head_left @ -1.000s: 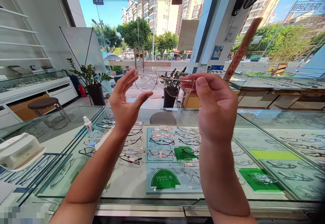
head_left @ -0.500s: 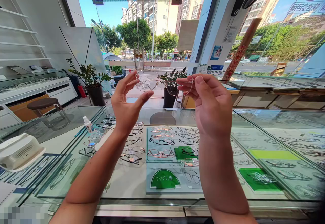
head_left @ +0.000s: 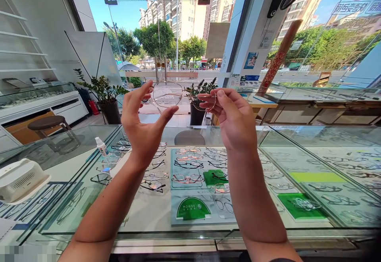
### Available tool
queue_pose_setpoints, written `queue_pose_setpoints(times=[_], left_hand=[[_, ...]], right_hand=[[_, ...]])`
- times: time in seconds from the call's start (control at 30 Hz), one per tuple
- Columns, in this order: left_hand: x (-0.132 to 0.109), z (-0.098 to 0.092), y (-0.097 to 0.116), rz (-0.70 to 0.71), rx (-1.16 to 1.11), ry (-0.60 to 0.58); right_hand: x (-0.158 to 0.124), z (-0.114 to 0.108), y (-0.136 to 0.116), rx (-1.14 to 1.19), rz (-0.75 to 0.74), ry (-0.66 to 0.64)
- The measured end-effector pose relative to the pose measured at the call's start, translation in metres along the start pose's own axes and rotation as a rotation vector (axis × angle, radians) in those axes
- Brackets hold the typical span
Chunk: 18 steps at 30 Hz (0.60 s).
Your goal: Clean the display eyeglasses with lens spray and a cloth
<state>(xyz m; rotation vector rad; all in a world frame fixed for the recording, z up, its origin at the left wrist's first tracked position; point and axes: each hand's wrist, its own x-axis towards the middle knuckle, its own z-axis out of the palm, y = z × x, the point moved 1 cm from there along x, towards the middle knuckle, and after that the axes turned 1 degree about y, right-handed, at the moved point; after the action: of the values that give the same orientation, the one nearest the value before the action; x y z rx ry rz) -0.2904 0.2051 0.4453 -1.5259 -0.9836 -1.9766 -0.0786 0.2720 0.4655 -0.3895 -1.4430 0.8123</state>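
Note:
A pair of thin round-framed glasses (head_left: 167,94) is held up above the glass counter, before the window. My right hand (head_left: 233,113) pinches its right side between thumb and fingers. Around the left lens rim my left hand (head_left: 145,121) is curved, thumb below and fingers at the upper left edge; the fingertips seem to touch the frame there. Beneath both hands, rows of glasses (head_left: 188,178) lie on a pale display board in the counter. A green label (head_left: 193,208) sits at the front of that board.
A glass display counter (head_left: 154,236) spans the front. On its left stand a white device (head_left: 22,180) and a spray bottle (head_left: 101,146). Beyond are a stool (head_left: 47,122), potted plants (head_left: 110,109) and another counter (head_left: 321,105) at right.
Both hands and the glasses have shifted left. The glasses have turned, and the right lens now looks narrower, partly behind my right fingers.

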Motion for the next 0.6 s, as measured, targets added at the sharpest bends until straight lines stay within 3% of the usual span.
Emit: queue_pose_setpoints(times=[0.3,0.6], left_hand=[[0.000,0.000,-0.002,-0.028,0.009,-0.021],[0.003,0.017,-0.034,0.046,-0.356,-0.127]], right_hand=[[0.000,0.002,-0.001,0.043,0.047,0.010],[-0.001,0.006,0.000,-0.044,-0.084,0.040]])
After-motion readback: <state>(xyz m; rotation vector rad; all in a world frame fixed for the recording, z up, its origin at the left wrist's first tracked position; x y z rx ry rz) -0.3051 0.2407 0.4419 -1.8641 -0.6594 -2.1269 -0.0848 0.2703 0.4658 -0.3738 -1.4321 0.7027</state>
